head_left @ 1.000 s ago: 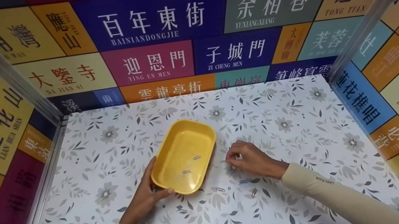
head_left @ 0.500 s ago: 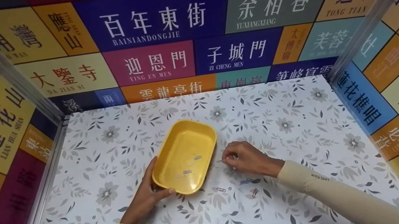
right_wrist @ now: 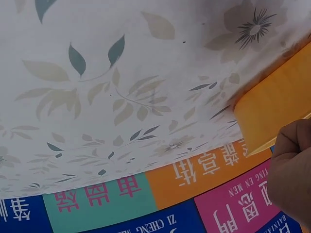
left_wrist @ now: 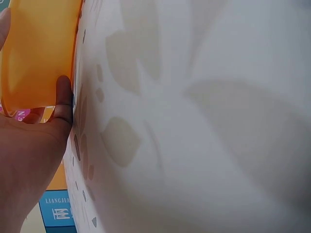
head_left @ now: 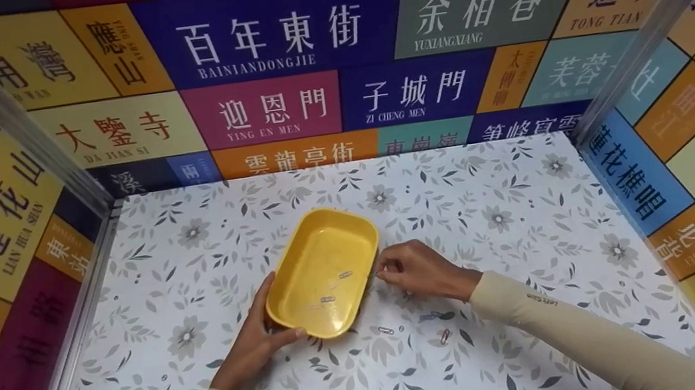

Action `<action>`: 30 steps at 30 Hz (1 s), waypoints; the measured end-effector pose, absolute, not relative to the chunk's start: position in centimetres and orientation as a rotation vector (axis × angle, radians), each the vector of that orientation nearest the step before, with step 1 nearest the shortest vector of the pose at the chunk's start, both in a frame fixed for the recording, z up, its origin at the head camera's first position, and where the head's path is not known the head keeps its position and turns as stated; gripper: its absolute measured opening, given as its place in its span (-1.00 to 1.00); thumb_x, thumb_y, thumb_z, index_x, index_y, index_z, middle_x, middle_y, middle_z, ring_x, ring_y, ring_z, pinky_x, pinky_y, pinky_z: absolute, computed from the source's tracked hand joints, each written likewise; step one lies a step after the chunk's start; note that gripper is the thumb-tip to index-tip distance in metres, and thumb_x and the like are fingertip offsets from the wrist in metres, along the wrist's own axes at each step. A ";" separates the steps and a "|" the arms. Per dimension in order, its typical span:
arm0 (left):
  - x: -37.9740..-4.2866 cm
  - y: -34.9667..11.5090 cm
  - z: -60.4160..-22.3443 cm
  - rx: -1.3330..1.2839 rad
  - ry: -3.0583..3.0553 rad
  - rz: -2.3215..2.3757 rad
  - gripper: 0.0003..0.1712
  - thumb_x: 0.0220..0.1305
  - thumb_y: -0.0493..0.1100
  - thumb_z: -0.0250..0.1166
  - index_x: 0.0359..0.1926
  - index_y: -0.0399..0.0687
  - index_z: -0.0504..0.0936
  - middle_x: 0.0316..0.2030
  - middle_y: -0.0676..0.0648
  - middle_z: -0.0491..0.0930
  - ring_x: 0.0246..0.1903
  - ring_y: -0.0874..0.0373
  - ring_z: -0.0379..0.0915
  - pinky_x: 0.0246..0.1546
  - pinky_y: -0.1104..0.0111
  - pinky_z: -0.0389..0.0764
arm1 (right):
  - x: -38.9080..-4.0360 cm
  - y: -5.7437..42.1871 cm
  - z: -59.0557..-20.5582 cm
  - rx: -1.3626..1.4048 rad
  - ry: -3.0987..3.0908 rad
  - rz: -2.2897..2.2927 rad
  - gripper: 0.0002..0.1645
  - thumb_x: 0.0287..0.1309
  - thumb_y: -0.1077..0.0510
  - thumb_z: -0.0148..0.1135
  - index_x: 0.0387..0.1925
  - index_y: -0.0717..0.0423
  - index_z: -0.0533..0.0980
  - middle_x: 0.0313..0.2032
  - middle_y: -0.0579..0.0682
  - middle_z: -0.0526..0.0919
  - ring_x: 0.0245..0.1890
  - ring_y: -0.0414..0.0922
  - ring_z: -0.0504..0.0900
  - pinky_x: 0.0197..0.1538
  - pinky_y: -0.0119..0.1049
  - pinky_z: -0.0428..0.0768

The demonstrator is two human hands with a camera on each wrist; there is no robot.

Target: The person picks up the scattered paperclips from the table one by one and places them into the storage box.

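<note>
A yellow plastic tray (head_left: 319, 259) sits at a slant on the table, with several paper clips (head_left: 345, 274) scattered on its floor. My left hand (head_left: 256, 341) grips its near left corner, the thumb at the near end and the fingers along the left side; the left wrist view shows this hand against the yellow wall. Just off the tray's right side is my right hand (head_left: 421, 269), fingertips pinched together on what looks like a paper clip, mostly hidden. In the right wrist view, the curled right hand (right_wrist: 294, 170) appears beside the tray rim.
Loose clips lie on the flowered tabletop (head_left: 196, 268) below the right hand: a pale one (head_left: 386, 330), a blue bunch (head_left: 431, 316) and a red one (head_left: 445, 336). Printed panels (head_left: 272, 30) wall in the table at the back and sides.
My right hand has moved left, up to the tray's right side, with its fingertips still pinched. The left hand keeps its hold, and the tray stays in place.
</note>
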State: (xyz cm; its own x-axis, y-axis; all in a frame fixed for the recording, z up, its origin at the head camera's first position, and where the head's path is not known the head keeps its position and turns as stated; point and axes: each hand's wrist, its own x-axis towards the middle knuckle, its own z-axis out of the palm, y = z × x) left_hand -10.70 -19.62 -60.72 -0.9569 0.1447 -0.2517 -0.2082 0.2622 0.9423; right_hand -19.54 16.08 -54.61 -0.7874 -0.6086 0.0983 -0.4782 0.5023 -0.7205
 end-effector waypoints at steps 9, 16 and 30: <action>-10.7 -19.6 -60.7 -0.042 2.246 1.762 0.46 0.14 0.04 0.73 0.80 0.50 -0.10 0.78 0.08 -0.06 0.75 -0.02 -0.16 0.72 -0.10 -0.26 | -20.4 15.0 -54.6 -0.902 2.591 -1.095 -0.91 0.37 0.28 0.42 -0.23 0.09 0.80 -0.44 -0.22 0.69 -0.45 -0.31 0.57 -0.33 -0.38 0.59; -10.7 -19.6 -60.7 -0.028 2.218 1.798 0.44 0.17 -0.01 0.72 0.80 0.48 -0.10 0.77 0.06 -0.02 0.73 -0.02 -0.08 0.72 -0.11 -0.22 | -20.6 14.2 -54.6 -0.954 2.606 -1.074 -0.92 0.36 0.28 0.42 -0.26 0.09 0.79 -0.42 -0.16 0.72 -0.41 -0.30 0.58 -0.27 -0.36 0.61; -10.7 -19.6 -60.7 -0.059 2.203 1.811 0.43 0.14 0.03 0.74 0.78 0.54 -0.06 0.76 0.09 0.01 0.73 0.00 -0.07 0.72 -0.12 -0.22 | -21.2 12.9 -53.8 -0.946 2.605 -1.002 -0.89 0.35 0.28 0.40 -0.19 0.14 0.81 -0.38 -0.15 0.74 -0.40 -0.28 0.59 -0.25 -0.34 0.62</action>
